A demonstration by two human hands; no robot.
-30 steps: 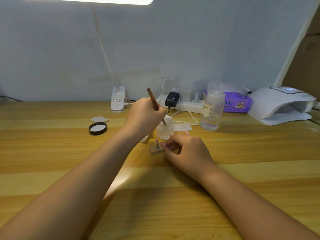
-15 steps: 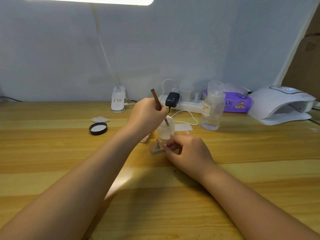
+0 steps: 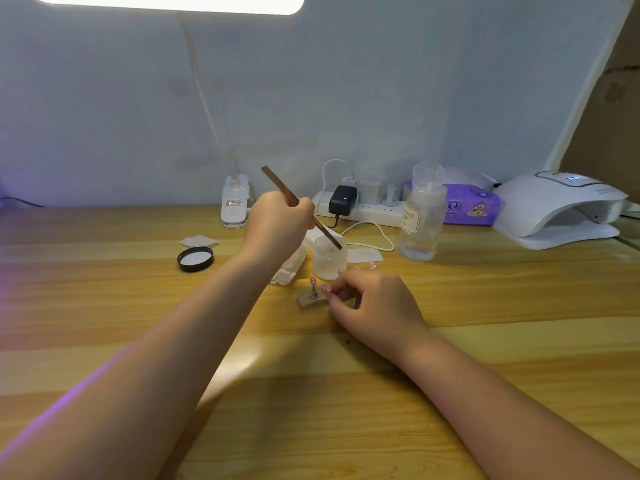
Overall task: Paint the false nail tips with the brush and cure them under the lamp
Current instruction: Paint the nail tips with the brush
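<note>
Brown brush (image 3: 298, 206) gripped in left fingers (image 3: 304, 209); right fingers (image 3: 332, 294) pinch nail-tip stand (image 3: 310, 299).

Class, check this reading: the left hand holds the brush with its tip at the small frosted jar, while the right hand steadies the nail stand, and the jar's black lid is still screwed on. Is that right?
Not quite. The head view shows the black lid off, lying on the table left of the small frosted jar. The rest stands: left hand holds the brush; right hand steadies the nail stand.

Jar (image 3: 329, 259) behind nail stand (image 3: 311, 299); cap (image 3: 195, 259) left; curing lamp (image 3: 561, 209) far right.
</note>
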